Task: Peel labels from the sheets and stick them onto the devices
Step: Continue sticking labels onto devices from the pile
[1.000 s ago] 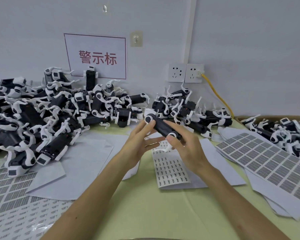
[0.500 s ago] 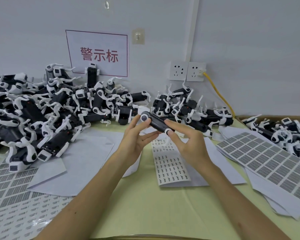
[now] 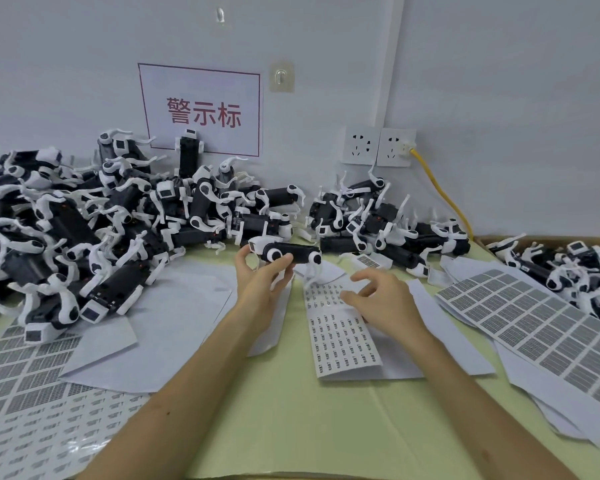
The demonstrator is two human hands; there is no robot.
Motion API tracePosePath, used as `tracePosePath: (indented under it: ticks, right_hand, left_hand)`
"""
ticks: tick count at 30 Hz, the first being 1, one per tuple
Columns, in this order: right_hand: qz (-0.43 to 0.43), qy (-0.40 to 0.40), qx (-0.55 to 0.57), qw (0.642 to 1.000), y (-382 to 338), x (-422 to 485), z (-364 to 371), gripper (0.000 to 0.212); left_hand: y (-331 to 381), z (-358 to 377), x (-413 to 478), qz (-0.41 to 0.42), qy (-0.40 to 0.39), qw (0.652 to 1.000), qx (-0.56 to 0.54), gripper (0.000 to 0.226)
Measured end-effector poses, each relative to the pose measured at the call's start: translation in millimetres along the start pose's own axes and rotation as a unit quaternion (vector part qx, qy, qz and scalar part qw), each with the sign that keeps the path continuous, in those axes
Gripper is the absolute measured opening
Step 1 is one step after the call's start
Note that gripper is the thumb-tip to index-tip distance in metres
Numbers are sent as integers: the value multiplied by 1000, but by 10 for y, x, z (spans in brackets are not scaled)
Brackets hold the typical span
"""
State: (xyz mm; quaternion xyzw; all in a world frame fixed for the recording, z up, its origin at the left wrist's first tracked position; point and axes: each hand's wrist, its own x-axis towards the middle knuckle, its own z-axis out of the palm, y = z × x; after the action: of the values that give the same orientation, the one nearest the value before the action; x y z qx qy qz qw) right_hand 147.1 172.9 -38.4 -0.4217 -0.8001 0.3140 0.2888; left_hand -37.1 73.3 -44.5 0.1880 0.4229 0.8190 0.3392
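Gripping a black-and-white device (image 3: 286, 252) just above the desk (image 3: 291, 410) at the centre of the frame, the left hand (image 3: 260, 284) has its fingers (image 3: 277, 270) and thumb curled round the body. The right hand (image 3: 383, 301) hovers to its right over a small-label sheet (image 3: 343, 341); its fingers (image 3: 362, 277) are loosely curved and hold nothing, and I cannot tell whether they touch the paper. A large heap of devices (image 3: 84, 220) fills the left of the frame, with a smaller heap (image 3: 378, 220) behind the hands. A grey label sheet (image 3: 534, 317) lies at the right, and more label sheets (image 3: 25, 393) lie at the lower left.
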Motion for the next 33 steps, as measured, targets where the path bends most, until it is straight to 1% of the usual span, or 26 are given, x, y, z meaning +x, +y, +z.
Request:
tracePosePath:
  ticks: [3, 5, 9, 11, 13, 14, 15, 17, 18, 19, 21, 22, 25, 27, 29, 30, 31, 32, 33]
  right_hand:
    - [8, -25, 80, 996, -22, -11, -1, 45]
    - [8, -14, 127, 992, -33, -23, 8, 49]
    - [-12, 52, 207, 977, -49, -5, -14, 54]
    - [-17, 90, 237, 967, -50, 9, -57, 55]
    - [-34, 140, 262, 954, -56, 16, -109, 56]
    - [-45, 167, 279, 945, -63, 15, -137, 55]
    - [-58, 190, 294, 935, -68, 12, -168, 54]
    - [-85, 216, 321, 918, -85, 6, -221, 50]
    - [-95, 216, 333, 913, -97, 9, -234, 48]
    - [-100, 209, 348, 909, -111, 11, -238, 45]
    - [-97, 187, 378, 901, -133, 13, -225, 39]
    - [-94, 178, 392, 898, -138, 12, -220, 37]
    - [-84, 152, 422, 890, -130, 15, -231, 34]
    - [-77, 137, 424, 892, -133, 17, -244, 32]
    - [-73, 121, 429, 892, -137, 16, -245, 30]
    - [-71, 112, 435, 891, -143, 12, -243, 30]
    - [-69, 103, 441, 889, -150, 4, -242, 30]
    - [-66, 95, 446, 887, -155, -4, -239, 31]
    - [-64, 88, 452, 885, -157, -5, -237, 31]
  left_hand:
    - [6, -17, 37, -2, 29, 1000, -1, 73]
    - [16, -29, 50, -10, 39, 999, -4, 73]
    - [36, -46, 56, -26, 47, 998, 38, 75]
    - [44, -61, 56, -28, 38, 996, 70, 83]
    - [31, -87, 57, -20, 27, 991, 127, 87]
    - [31, -95, 50, -14, 26, 987, 158, 86]
    - [32, -99, 44, -7, 24, 983, 184, 78]
    - [50, -96, 29, 17, 10, 974, 226, 47]
    - [56, -100, 26, 26, 2, 969, 248, 41]
    - [54, -108, 30, 33, 0, 960, 277, 47]
    - [47, -124, 46, 45, 12, 937, 346, 65]
    - [39, -124, 55, 55, 21, 924, 378, 69]
    - [13, -103, 73, 78, 70, 883, 458, 69]
    - [26, -78, 61, 77, 92, 856, 502, 84]
    - [45, -38, 33, 69, 84, 845, 523, 100]
    - [51, -14, 15, 73, 82, 841, 530, 101]
    - [58, 15, -15, 94, 82, 838, 532, 97]
    - [76, 44, -56, 133, 85, 835, 527, 86]
    - [102, 65, -106, 187, 84, 839, 505, 70]
